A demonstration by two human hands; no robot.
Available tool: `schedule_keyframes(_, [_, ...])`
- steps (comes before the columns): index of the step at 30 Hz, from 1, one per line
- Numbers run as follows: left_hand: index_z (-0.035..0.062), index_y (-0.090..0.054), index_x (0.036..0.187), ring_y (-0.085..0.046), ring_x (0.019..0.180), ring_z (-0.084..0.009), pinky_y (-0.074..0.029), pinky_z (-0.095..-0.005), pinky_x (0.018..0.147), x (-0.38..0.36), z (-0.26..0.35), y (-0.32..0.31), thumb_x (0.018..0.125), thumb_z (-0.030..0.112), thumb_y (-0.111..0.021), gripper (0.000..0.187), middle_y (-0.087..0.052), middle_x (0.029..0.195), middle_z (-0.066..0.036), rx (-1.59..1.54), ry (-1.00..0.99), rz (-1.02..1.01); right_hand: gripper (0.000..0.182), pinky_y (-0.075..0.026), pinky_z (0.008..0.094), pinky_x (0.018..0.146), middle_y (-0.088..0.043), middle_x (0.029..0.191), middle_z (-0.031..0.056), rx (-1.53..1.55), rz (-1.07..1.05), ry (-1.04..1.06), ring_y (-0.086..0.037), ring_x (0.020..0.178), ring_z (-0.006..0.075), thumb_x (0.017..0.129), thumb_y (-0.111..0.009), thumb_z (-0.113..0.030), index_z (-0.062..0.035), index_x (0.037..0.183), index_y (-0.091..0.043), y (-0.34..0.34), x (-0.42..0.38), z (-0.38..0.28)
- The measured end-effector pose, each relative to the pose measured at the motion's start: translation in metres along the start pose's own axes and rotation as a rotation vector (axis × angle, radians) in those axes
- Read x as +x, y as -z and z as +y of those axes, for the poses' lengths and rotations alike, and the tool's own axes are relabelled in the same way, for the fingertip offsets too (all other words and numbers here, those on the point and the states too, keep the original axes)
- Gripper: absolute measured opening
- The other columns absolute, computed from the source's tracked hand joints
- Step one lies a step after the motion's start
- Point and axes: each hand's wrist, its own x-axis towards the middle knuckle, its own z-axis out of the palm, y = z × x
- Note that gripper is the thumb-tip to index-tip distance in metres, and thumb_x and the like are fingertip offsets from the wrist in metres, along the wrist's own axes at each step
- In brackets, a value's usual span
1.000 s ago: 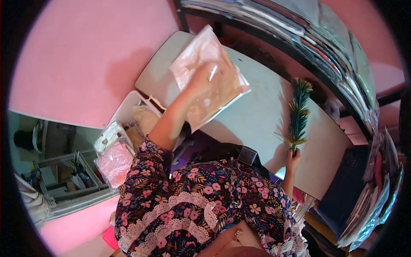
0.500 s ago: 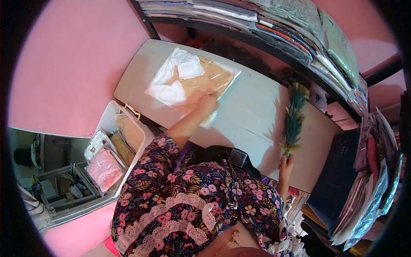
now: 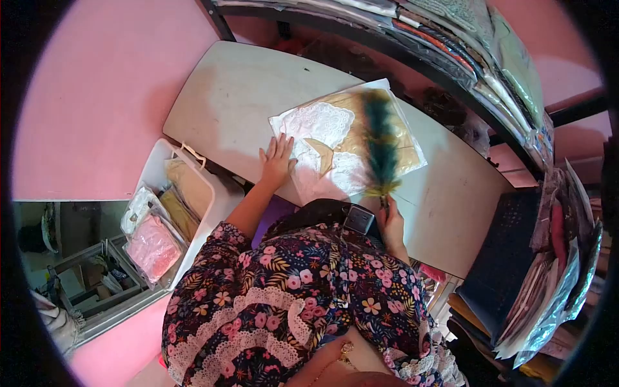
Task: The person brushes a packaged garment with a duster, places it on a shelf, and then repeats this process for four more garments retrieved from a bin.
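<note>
- Shifted rightward: clear packet (image 3: pixel 351 138), flat on pale table (image 3: pixel 225 97); green duster (image 3: pixel 382 145), swung leftward over it.
- Progress: packet laid out; sweeping apparently underway, remainder unclear.
- Left hand (image 3: pixel 276 168): fingers spread at packet's edge.
- Right hand (image 3: pixel 393 224): fingers closed round duster's handle.
- Materials: glossy film, embossed white cloth, tan layer — crescent-shaped patch; bristly, blurred duster.

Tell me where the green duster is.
In the head view, right of centre, the green duster is in the right hand, over the right part of the bagged garment on the table.
</note>
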Motion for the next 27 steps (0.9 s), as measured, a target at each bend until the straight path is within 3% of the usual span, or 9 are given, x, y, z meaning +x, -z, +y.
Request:
schedule_keyframes(2, [0.0205,-0.029,0.141,-0.016,0.136,-0.0355,-0.012,-0.0603,0.105,0.000,0.002,0.004,0.084,0.031,-0.058,0.065,-0.022,0.148,-0.011,0.073,0.018,-0.139,0.041,-0.047,0.0468,0.072,-0.060,0.094,0.0277,-0.028,-0.052,0.112,-0.060,0.084,0.0434,0.086,-0.048,-0.011,-0.0051,0.127,-0.043,0.005,0.007,-0.005])
schedule_keyframes(5, [0.0239,-0.030,0.140,-0.013,0.137,-0.0336,-0.010,-0.0649,0.103,0.033,-0.006,-0.003,0.084,0.037,-0.056,0.064,-0.019,0.149,-0.009,0.174,0.041,-0.014,0.041,-0.047,0.0470,0.072,-0.061,0.095,0.0266,-0.140,-0.096,0.015,-0.059,0.083,0.0443,0.087,-0.047,-0.013,-0.0060,0.126,-0.043,0.006,0.022,0.004])
schedule_keyframes(9, [0.0223,-0.031,0.140,-0.011,0.138,-0.0344,-0.010,-0.0634,0.104,0.044,-0.013,-0.005,0.084,0.038,-0.056,0.064,-0.018,0.149,-0.012,0.111,0.196,0.069,0.039,-0.048,0.0454,0.075,-0.060,0.102,0.0256,0.042,0.179,-0.227,-0.059,0.090,0.0423,0.087,-0.048,-0.011,-0.0082,0.125,-0.044,-0.002,0.043,0.007])
schedule_keyframes(13, [0.0225,-0.034,0.139,-0.012,0.138,-0.0344,-0.008,-0.0614,0.105,0.008,-0.006,-0.004,0.081,0.040,-0.059,0.065,-0.019,0.148,-0.014,0.016,0.019,0.086,0.038,-0.048,0.0425,0.083,-0.060,0.104,0.0238,-0.052,-0.191,0.106,-0.058,0.096,0.0395,0.084,-0.051,-0.007,-0.0082,0.122,-0.049,0.002,0.034,0.003])
schedule_keyframes(15, [0.0229,-0.035,0.138,-0.012,0.138,-0.0343,-0.008,-0.0610,0.105,0.003,-0.003,-0.004,0.080,0.040,-0.060,0.066,-0.020,0.148,-0.015,-0.007,-0.025,0.091,0.037,-0.049,0.0484,0.072,-0.060,0.102,0.0235,-0.119,-0.123,0.135,-0.059,0.086,0.0426,0.085,-0.051,-0.013,-0.0109,0.122,-0.048,0.006,0.037,0.010])
schedule_keyframes(18, [0.0239,-0.037,0.137,-0.014,0.137,-0.0339,-0.008,-0.0614,0.105,0.004,0.009,-0.004,0.079,0.039,-0.061,0.064,-0.021,0.147,-0.014,0.036,-0.002,0.088,0.036,-0.048,0.0471,0.070,-0.061,0.097,0.0241,0.025,0.094,-0.255,-0.060,0.085,0.0420,0.086,-0.049,-0.012,-0.0079,0.122,-0.047,0.010,0.056,0.011])
schedule_keyframes(21, [0.0242,-0.038,0.136,-0.015,0.137,-0.0340,-0.008,-0.0620,0.105,0.026,0.005,-0.003,0.082,0.038,-0.059,0.060,-0.023,0.147,-0.013,0.075,0.138,0.139,0.036,-0.048,0.0464,0.071,-0.061,0.097,0.0245,0.048,0.149,-0.185,-0.060,0.086,0.0421,0.085,-0.049,-0.011,-0.0067,0.121,-0.047,0.008,0.060,0.004])
schedule_keyframes(25, [0.0236,-0.040,0.135,-0.017,0.137,-0.0307,-0.011,-0.0598,0.106,0.029,-0.011,0.002,0.085,0.035,-0.054,0.053,-0.026,0.146,-0.009,0.128,0.187,0.180,0.035,-0.048,0.0472,0.072,-0.061,0.099,0.0224,-0.129,-0.222,0.173,-0.058,0.088,0.0430,0.085,-0.050,-0.012,-0.0109,0.120,-0.048,0.013,0.039,-0.013])
schedule_keyframes(27, [0.0231,-0.041,0.134,-0.018,0.137,-0.0294,-0.011,-0.0581,0.107,0.025,-0.016,0.000,0.086,0.034,-0.053,0.050,-0.028,0.146,-0.007,0.138,0.151,0.193,0.035,-0.048,0.0468,0.073,-0.061,0.099,0.0227,-0.261,-0.295,0.061,-0.058,0.088,0.0433,0.085,-0.050,-0.011,-0.0095,0.120,-0.048,0.014,0.038,-0.012])
